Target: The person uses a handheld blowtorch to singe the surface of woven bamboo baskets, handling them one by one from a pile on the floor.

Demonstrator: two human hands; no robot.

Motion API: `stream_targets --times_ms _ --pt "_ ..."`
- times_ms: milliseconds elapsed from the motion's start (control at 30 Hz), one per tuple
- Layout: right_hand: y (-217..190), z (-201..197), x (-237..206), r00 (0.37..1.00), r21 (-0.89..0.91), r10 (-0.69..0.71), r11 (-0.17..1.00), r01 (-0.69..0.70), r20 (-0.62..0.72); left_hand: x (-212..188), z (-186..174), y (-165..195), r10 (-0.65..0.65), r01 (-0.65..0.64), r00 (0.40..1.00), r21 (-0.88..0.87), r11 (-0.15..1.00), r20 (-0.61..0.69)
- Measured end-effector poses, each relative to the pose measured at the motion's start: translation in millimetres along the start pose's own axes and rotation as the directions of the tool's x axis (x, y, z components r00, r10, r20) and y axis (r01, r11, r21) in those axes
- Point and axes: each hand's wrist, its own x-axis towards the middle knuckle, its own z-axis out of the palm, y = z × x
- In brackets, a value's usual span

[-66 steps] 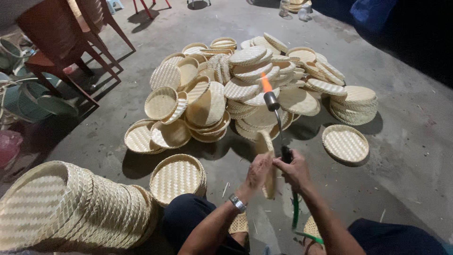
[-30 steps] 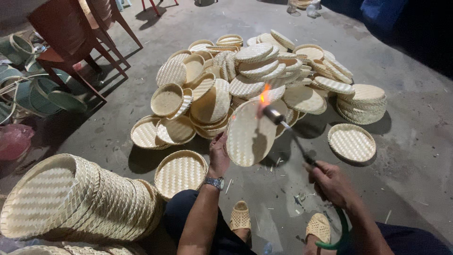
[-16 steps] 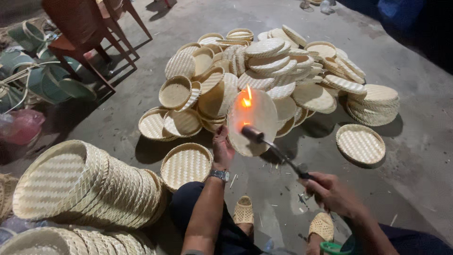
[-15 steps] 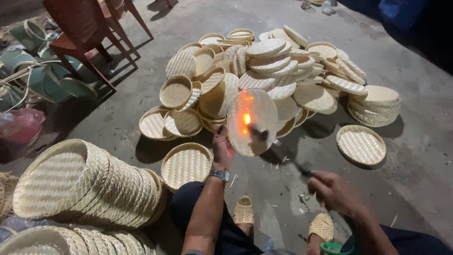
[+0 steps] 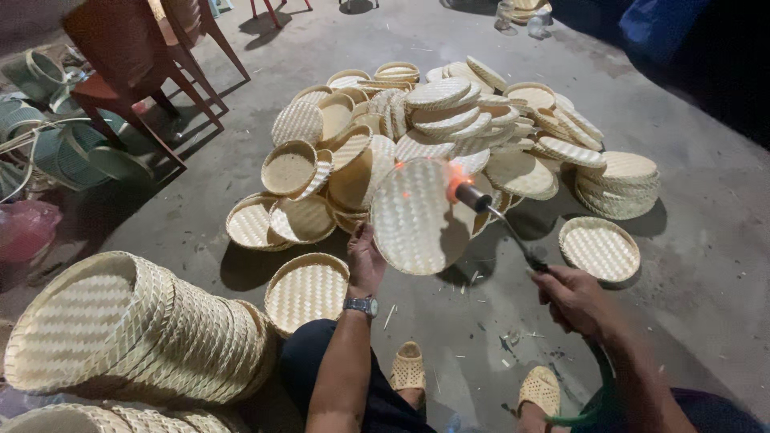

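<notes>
L hand (image 5: 366, 261) holds a round woven bamboo tray (image 5: 413, 215) by its lower-left rim, fingers clamped on the edge w/ thumb toward the camera; tray stands nearly upright above the concrete floor (image 5: 706, 265), tipped a bit, its flat woven face turned toward the torch. R hand (image 5: 573, 301) is wrapped around the handle of a gas torch (image 5: 501, 224), fingers closed on it, a green hose (image 5: 597, 393) trailing down by the R knee. Torch nozzle sits just at the tray's upper-right rim, small orange flame touching the weave there. Tray is pale straw colour, tight herringbone-type weave w/ a bound rim, an orange glow on its upper part near the flame. Behind it, toward the far side of the floor, a big loose heap of similar trays (image 5: 449, 120); a single tray (image 5: 599, 248) lies flat to the R, another (image 5: 307, 290) flat just beside the L forearm, and a long nested stack (image 5: 136, 329) lies on its side at the near-left corner. Red chairs (image 5: 136, 64) at the far left. Vs half a sec ago: flame was over the middle of the tray face, now at the upper-right rim; tray is tilted a little more to the R; L hand grip spot looks unchanged.
</notes>
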Motion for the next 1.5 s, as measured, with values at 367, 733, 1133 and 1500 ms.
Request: stream_targets --times_ms 367,733,1133,1500 --pt "-3 26 -14 0.978 -0.063 -0.091 0.992 0.105 0.188 4 5 -14 0.062 -0.066 0.997 -0.074 0.995 -0.048" --pt "16 29 -30 0.984 -0.204 -0.046 0.976 0.081 0.172 26 -19 11 0.054 -0.138 0.931 -0.212 0.967 -0.362" --pt "20 16 -19 0.992 -0.118 -0.084 0.989 0.095 0.091 8 6 5 0.027 -0.093 0.928 -0.162 0.982 -0.371" --pt "25 -18 -39 0.991 -0.132 -0.061 0.988 0.077 0.123 39 4 23 0.134 -0.168 0.949 -0.099 0.981 -0.284"
